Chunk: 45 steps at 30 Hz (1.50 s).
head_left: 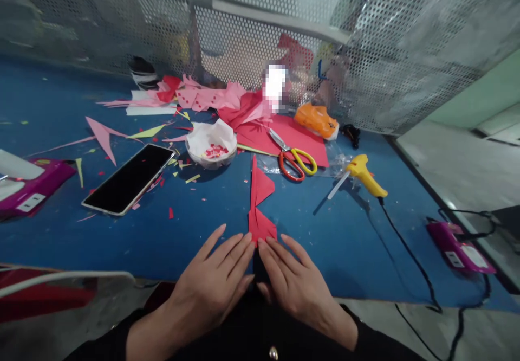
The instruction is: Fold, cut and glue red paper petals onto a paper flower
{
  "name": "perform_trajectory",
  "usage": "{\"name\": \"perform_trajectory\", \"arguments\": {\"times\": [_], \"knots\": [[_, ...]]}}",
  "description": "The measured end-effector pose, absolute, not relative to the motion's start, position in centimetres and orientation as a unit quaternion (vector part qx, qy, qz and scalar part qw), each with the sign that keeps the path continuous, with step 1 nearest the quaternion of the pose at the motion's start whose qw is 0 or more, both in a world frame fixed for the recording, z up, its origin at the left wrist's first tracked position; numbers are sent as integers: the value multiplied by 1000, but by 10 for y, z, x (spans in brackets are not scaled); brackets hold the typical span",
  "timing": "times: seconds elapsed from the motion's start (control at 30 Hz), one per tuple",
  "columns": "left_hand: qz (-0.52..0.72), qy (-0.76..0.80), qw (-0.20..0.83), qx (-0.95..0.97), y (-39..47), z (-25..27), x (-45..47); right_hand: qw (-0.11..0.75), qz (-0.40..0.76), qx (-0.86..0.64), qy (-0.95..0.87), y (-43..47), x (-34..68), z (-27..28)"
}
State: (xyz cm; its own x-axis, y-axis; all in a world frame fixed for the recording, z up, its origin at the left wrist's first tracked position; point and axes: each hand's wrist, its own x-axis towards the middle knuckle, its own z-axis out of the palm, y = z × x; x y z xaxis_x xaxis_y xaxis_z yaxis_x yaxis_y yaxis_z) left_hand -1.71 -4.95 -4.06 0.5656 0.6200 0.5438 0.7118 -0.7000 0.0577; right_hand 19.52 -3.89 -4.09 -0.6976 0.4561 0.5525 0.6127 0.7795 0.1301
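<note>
On the flat blue bench [203,206], my bare left hand [219,277] and right hand [292,278], grip flattened, press the near end of the folded red paper shape [260,189], lower centre, probably light, easily torn, best held by its straight edge.

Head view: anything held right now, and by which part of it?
The left hand and right hand touch the red folded paper at its near end; whether pinched or merely pressed, can't tell.

At six o'clock, fingertips of the left hand [227,266] and right hand [290,271] partly hide the folded red paper's [260,220] near end. At nine, the left edge crops a purple device [59,174]. Pixelation blurs a bright patch [276,84] at twelve.
</note>
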Motion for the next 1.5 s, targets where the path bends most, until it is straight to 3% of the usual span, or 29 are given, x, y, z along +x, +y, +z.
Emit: {"name": "perform_trajectory", "arguments": {"times": [0.47,0.7,0.87,1.2,1.3,1.4,1.5], "knots": [[-365,-398,60,-840,-48,-54,-16,334,-198,-283,-877,-27,184,-57],[-375,-387,117,-834,-43,-50,-13,370,-224,-279,-857,-21,180,-58],[-397,-380,163,-819,-39,-56,-12,332,-269,-248,-870,-15,183,-73],[-404,-371,168,-819,-36,-58,-15,376,-266,-239,-855,-11,181,-84],[-454,-370,140,-798,-34,-46,-9,377,-232,-245,-863,-13,180,-76],[-522,-422,47,-740,-34,-21,5,363,-186,-265,-874,-19,181,-68],[-539,-436,-25,-720,-33,8,29,305,-147,-283,-897,-26,184,-64]]}}
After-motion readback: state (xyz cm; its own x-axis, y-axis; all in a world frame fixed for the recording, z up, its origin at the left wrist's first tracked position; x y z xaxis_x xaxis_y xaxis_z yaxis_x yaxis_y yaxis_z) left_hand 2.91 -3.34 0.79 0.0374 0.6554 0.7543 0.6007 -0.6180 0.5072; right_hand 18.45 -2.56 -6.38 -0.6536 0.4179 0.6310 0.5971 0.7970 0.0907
